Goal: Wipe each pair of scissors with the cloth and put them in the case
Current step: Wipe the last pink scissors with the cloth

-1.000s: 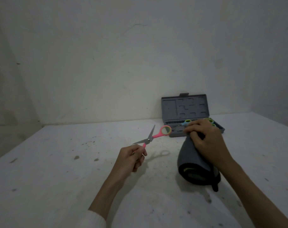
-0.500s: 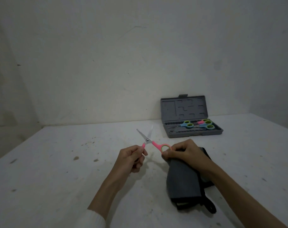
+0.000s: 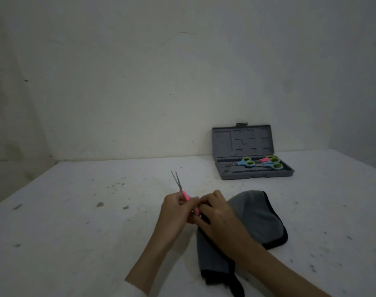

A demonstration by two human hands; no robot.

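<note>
1. A dim, bare room: a plain pale wall behind a white, speckled table [image 3: 75,221] seen from the person's own head

2. The landmark is an open grey case [image 3: 254,171] at the back of the table, lid upright against the wall. Inside it lie 2 or 3 pairs of scissors [image 3: 260,163] with blue, pink and green handles; the exact count is hard to tell

3. Nearer the viewer than the case and to its left, both hands meet above the table. The left hand [image 3: 175,209] pinches the pink scissors [image 3: 184,195] at the handle, blades nearly closed and pointing away toward the wall

4. The right hand [image 3: 215,213] is curled on the same handle, and a grey cloth [image 3: 258,219] with black edging trails beneath it onto the table, in front of the case

5. Judged step: setting up to wipe this pair. Next, the cloth must be brought around the blades while the left hand steadies the handle

6. Hidden: the finger loops, covered by both hands, and whether the right fingers also grip the cloth
</note>
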